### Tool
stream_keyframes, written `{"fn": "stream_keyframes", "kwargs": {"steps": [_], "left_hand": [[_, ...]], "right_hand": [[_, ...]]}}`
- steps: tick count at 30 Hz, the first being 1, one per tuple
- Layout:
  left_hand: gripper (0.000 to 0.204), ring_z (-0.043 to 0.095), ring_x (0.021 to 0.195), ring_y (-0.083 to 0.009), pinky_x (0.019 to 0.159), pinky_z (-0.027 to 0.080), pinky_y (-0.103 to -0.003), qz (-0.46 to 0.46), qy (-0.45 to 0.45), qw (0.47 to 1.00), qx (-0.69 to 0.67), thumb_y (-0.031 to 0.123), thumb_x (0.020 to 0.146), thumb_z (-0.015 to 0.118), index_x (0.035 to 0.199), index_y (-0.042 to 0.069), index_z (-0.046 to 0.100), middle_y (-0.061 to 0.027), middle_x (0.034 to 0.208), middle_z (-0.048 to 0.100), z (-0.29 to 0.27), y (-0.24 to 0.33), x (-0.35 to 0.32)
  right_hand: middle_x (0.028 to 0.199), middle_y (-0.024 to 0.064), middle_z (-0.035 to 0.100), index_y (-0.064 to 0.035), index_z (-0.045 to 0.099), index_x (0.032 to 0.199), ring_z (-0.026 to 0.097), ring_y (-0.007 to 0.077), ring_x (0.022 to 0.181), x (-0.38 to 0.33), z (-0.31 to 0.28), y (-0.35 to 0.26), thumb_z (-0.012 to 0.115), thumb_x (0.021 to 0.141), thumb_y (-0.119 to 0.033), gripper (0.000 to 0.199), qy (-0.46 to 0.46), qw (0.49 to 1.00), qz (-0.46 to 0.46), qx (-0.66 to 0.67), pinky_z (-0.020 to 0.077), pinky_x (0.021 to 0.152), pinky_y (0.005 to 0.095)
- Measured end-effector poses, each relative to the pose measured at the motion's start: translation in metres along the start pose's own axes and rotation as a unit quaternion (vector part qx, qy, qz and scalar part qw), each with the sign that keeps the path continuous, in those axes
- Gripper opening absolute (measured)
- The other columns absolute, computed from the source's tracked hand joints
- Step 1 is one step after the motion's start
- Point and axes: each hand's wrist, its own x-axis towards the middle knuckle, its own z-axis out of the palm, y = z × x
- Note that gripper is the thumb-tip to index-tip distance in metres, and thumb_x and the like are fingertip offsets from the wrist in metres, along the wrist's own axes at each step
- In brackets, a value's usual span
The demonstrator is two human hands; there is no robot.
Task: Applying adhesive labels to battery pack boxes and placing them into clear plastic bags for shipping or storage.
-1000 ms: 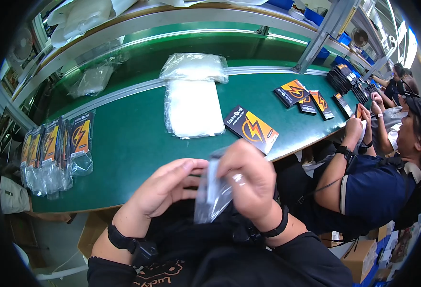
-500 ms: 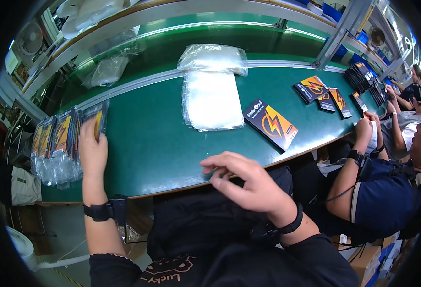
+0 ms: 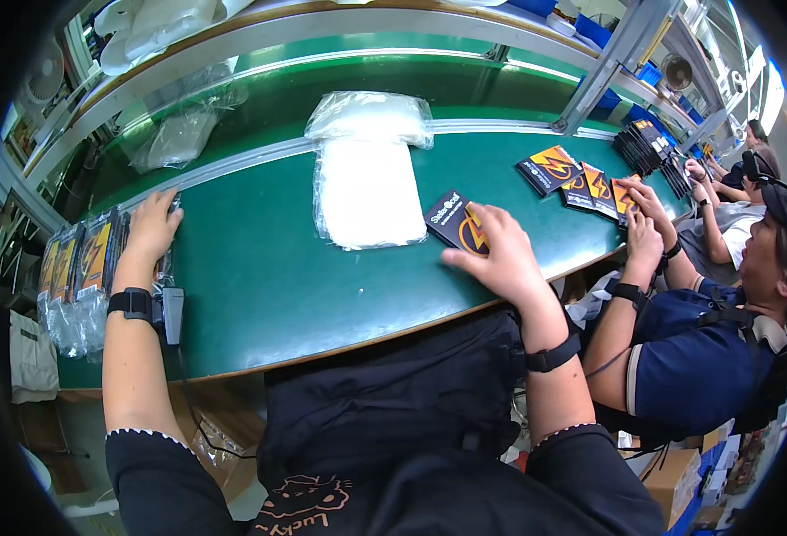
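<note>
Black-and-orange box (image 3: 451, 217), bolt emblem, lying flat and askew at 2 o'clock from view centre, partly covered by right hand (image 3: 503, 255). Clear-bagged boxes (image 3: 94, 255), similarly coloured, overlapping in a row at 9 o'clock.

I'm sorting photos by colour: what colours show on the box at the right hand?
The box shows mainly black and orange, best seen in the head view.
</note>
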Motion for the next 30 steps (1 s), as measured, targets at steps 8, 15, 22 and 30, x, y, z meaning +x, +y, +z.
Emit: {"fn": "stream_keyframes", "kwargs": {"steps": [8,15,22,30], "left_hand": [[0.030,0.046,0.116,-0.0336,0.099,0.036,-0.045,0.010,0.083,0.995,0.062,0.013,0.082,0.057,0.112,0.006,0.055,-0.0146,0.119,0.052,-0.016,0.029,-0.026],[0.030,0.052,0.112,-0.0323,0.091,0.043,-0.042,0.369,0.121,0.907,-0.164,0.009,0.076,0.066,0.105,0.005,0.060,-0.0122,0.117,0.057,-0.028,0.178,-0.064],[0.023,0.056,0.088,-0.0265,0.075,0.046,-0.037,0.364,0.067,0.911,-0.182,0.000,0.077,0.061,0.099,0.006,0.063,-0.0080,0.092,0.057,-0.016,0.216,-0.061],[0.013,0.058,0.080,-0.0273,0.071,0.048,-0.033,0.238,0.053,0.881,-0.404,-0.001,0.077,0.062,0.090,0.001,0.065,-0.0112,0.083,0.056,-0.008,0.221,-0.064]], "right_hand": [[0.097,0.0168,0.051,-0.0010,0.054,0.116,0.051,0.0331,0.099,-0.029,-0.017,-0.015,0.077,0.067,-0.033,0.063,0.019,0.996,0.046,0.068,0.0424,0.090,0.0417],[0.095,0.0089,0.054,0.0007,0.050,0.113,0.054,0.0133,0.074,-0.029,-0.010,-0.030,0.071,0.079,-0.042,0.059,0.017,0.841,0.185,0.508,0.0461,0.065,0.0255],[0.074,0.0005,0.054,-0.0018,0.054,0.099,0.051,0.0051,0.057,-0.040,-0.009,-0.025,0.059,0.090,-0.042,0.042,-0.091,0.664,0.259,0.696,0.0431,0.047,0.0185],[0.106,0.0172,0.061,0.0078,0.031,0.132,0.064,0.0185,0.093,-0.021,0.010,-0.037,0.062,0.085,-0.003,0.058,-0.270,0.516,0.136,0.801,0.0523,0.082,0.0289]]}}
